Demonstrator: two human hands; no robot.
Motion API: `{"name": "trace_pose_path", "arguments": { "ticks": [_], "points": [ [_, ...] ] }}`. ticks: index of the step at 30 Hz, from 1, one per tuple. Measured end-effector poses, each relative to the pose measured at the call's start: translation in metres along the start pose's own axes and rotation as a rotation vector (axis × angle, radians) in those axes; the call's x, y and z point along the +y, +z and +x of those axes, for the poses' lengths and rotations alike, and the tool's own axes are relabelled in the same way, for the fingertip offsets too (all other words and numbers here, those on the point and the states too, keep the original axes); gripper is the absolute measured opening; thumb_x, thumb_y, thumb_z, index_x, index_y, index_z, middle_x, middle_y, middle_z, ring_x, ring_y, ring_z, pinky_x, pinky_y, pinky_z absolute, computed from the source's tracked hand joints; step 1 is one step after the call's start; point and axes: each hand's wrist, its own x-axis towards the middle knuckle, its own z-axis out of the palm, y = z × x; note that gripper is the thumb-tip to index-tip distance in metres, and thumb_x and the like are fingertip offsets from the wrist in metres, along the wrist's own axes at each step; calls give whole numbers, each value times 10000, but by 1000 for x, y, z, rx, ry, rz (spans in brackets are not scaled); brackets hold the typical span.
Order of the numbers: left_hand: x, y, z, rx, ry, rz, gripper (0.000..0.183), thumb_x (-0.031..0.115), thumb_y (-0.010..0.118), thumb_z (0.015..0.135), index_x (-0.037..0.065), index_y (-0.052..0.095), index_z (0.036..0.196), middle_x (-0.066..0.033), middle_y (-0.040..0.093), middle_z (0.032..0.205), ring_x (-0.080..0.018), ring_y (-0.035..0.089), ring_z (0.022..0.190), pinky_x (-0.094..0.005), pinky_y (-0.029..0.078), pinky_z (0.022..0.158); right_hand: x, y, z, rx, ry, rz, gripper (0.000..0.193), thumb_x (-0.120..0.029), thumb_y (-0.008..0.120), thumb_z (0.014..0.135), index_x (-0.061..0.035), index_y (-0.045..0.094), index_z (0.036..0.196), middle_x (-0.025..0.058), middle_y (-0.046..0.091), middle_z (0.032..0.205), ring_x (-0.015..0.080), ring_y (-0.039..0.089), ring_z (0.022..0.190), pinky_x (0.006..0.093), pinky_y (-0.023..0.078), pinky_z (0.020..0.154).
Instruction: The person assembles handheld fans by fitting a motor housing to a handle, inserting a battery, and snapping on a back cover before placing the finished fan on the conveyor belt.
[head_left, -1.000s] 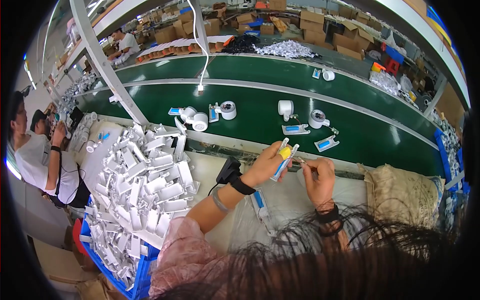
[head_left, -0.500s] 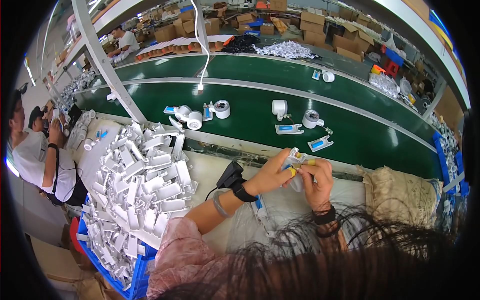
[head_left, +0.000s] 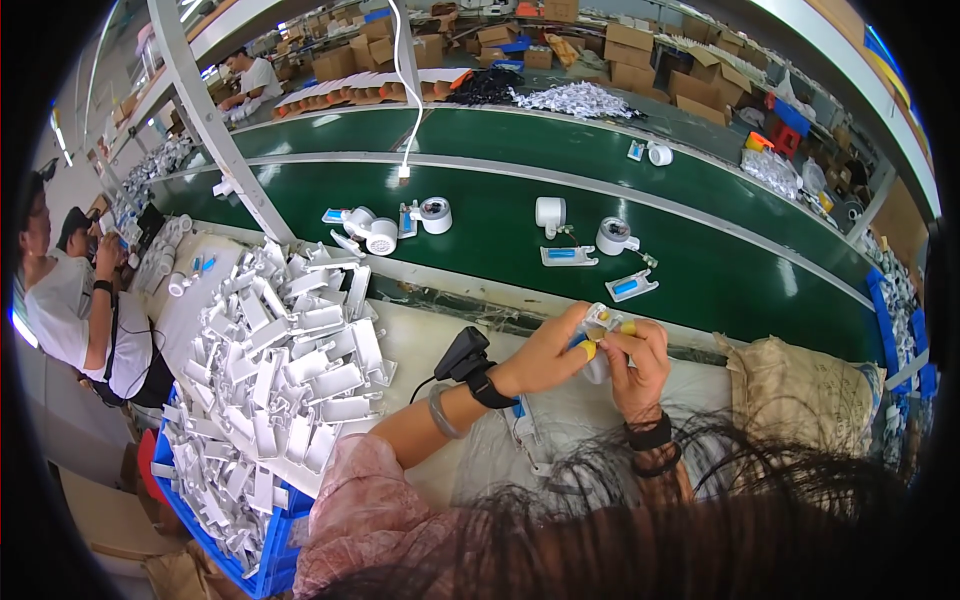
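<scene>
Just above the worktable's back edge, my left hand is closed around a white plastic part with a round end. My right hand pinches at the same part from the other side, its fingertips meeting the left ones. Yellow covers show on some fingertips of both hands. What the right fingers grip exactly is too small to tell. Below my left wrist, a white handle piece with a blue cell lies on the table, partly hidden by the arm.
A heap of white handle shells spills toward a blue bin at left. On the green conveyor lie several round white heads wired to blue-celled shells. A tan sack sits at right. Co-workers are at far left.
The assemblies on the near green conveyor have shifted slightly left. My hands stay close together on the white part, with small finger movements.
</scene>
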Motion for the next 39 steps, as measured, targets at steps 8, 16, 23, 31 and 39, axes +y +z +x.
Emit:
{"name": "trace_pose_path", "arguments": {
  "ticks": [8,16,23,31,39],
  "points": [
    [-1,4,-3,66,127,95,379,75,495,882,10,451,1253,-69,568,939,-130,543,760,-275,467,694,0,2,-2,35,0,-41,194,7,755,720,-84,693,880,73,597,907,283,544,894,379,436,808],
    [-11,8,-2,108,200,150,400,166,544,929,-12,439,1271,-180,591,1068,-285,586,952,-358,466,839,-5,-4,5,4,-16,-63,198,15,748,723,-81,683,883,71,609,895,276,539,884,374,417,816],
    [-13,10,-2,152,157,220,286,159,540,934,-7,481,1159,-186,588,1005,-292,594,900,-364,470,792,-5,-5,5,-34,-38,-82,207,21,721,728,-65,650,902,109,603,895,319,559,885,409,433,836],
    [-11,12,-3,185,121,229,227,101,523,920,-7,505,1119,-172,601,917,-283,604,795,-349,480,727,-4,-2,3,-33,-47,-109,207,9,721,730,-66,638,905,111,608,887,330,557,883,416,428,839],
    [-18,3,1,172,55,288,222,70,517,918,-2,534,1127,-167,625,901,-283,621,762,-334,486,705,-2,6,-1,-60,39,-81,172,2,715,752,-60,634,890,95,587,842,293,561,843,395,421,838]
  ]
}}
